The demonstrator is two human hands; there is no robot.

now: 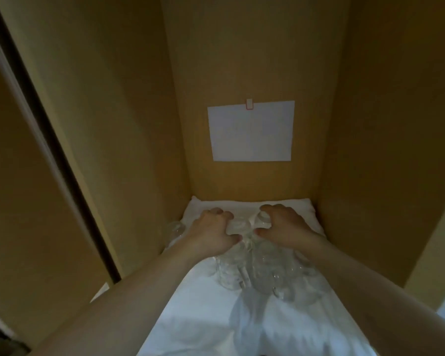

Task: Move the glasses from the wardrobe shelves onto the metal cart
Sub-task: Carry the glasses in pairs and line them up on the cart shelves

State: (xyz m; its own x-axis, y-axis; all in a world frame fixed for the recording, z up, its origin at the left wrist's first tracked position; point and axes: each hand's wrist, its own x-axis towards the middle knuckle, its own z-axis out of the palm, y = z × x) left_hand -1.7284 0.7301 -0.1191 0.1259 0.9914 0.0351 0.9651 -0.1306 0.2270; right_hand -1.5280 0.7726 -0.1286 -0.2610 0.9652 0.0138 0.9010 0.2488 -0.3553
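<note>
White cloth [203, 317] lines the shelf; glasses [262, 278] cluster mid-shelf. Left hand [211, 233] and right hand [283, 229] each curl fingers around a rear glass. Lift straight up, avoid knocking neighbours.

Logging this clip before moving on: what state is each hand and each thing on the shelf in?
Left hand: fingers curled over a glass at the back.
Right hand: gripping a glass from above.
Glasses: clustered on the shelf, none lifted clear that I can tell.
White cloth: spread under them, rumpled.
Paper sheet: clipped flat to the back wall.
</note>
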